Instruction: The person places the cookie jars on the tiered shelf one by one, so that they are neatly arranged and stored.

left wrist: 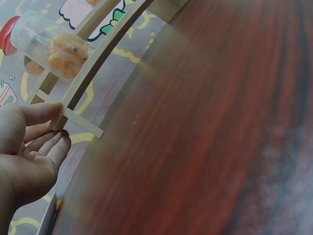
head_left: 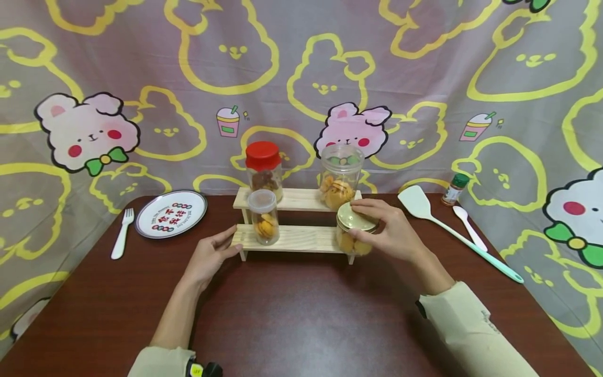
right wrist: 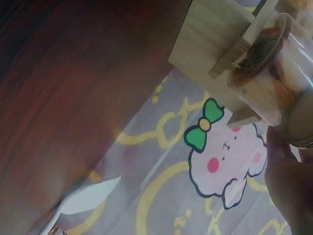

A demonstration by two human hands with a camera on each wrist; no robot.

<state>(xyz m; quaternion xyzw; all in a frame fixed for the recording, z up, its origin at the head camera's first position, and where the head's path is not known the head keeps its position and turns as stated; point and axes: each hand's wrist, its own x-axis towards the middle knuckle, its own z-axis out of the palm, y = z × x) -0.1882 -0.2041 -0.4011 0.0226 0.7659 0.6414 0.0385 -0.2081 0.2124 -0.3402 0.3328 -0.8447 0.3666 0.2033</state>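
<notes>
A two-step wooden rack (head_left: 306, 238) stands on the table. At its left end, my left hand (head_left: 212, 256) pinches the lower step between thumb and fingers; the left wrist view shows this hand (left wrist: 34, 152) close up. My right hand (head_left: 388, 230) grips a gold-lidded jar (head_left: 353, 243) of yellowish food by its lid, at the lower step's right end. Whether that jar (right wrist: 269, 73) bears fully on the step, I cannot tell. A narrow clear-lidded jar (head_left: 266, 222) stands on the lower step's left. Above are a red-lidded jar (head_left: 264, 170) and a wide clear jar (head_left: 340, 180).
Left on the table lie a white fork (head_left: 123, 233) and a patterned plate (head_left: 170, 214). To the right are a white-and-mint spatula (head_left: 452, 230), a white spoon (head_left: 471, 230) and a green-capped spice bottle (head_left: 454, 189). A printed curtain (head_left: 282, 68) hangs behind.
</notes>
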